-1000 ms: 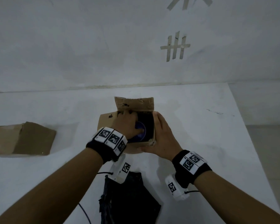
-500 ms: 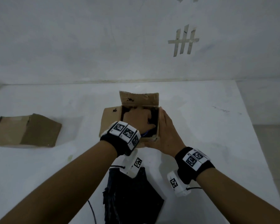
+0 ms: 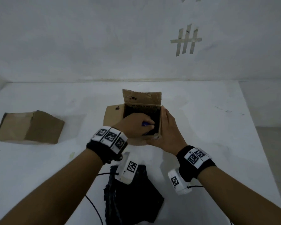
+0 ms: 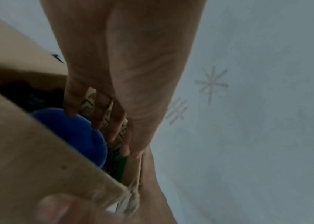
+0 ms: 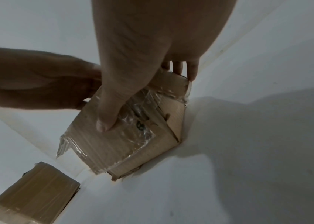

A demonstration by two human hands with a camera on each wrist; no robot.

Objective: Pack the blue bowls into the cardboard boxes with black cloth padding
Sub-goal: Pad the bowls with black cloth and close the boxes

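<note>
The blue bowl [image 4: 71, 130] sits inside the open cardboard box [image 3: 114, 117], amid black cloth [image 3: 155, 114], with the left hand [image 3: 134, 125] reaching in, straight fingers touching it. The right hand [image 3: 167, 130] grips the box's right side, thumb on its near wall. A closed box [image 3: 29, 127] lies well apart on the worktop [image 3: 201, 120].

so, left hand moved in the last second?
Yes. Against the open box, the left hand has gone further in, toward its right wall, covering most of the blue bowl.
</note>
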